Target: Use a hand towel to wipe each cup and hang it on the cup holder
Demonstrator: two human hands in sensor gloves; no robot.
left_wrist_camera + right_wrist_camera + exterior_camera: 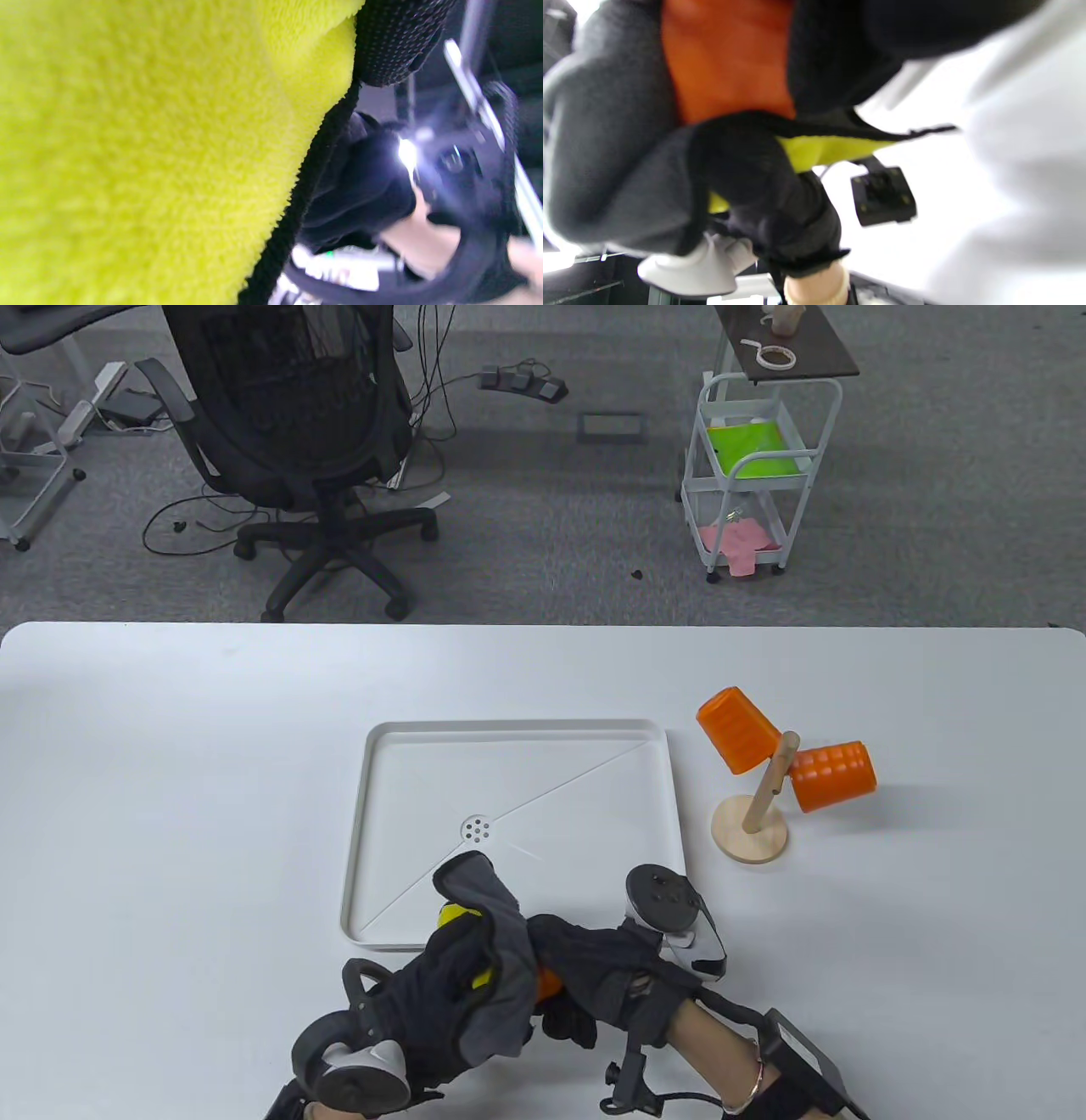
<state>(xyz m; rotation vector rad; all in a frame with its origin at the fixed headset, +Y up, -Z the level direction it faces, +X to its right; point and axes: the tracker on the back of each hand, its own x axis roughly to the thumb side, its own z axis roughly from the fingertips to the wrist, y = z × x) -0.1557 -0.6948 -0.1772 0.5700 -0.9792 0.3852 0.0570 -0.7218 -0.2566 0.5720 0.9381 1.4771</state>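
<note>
Near the table's front edge my left hand (458, 976) grips a grey and yellow hand towel (488, 899) wrapped over an orange cup (547, 982). Only a sliver of that cup shows in the table view. My right hand (594, 976) holds the cup from the right side. In the right wrist view the orange cup (725, 59) sits between grey towel (606, 140) folds and black gloved fingers (742, 169). Yellow towel pile (148, 148) fills the left wrist view. Two more orange cups (736, 728) (833, 776) hang on the wooden cup holder (751, 823) at the right.
A white square tray (365, 780) with a drain lies just behind my hands. The cup holder stands right of the tray. An office chair (288, 432) and a white trolley (755, 475) stand on the floor beyond the table's far edge.
</note>
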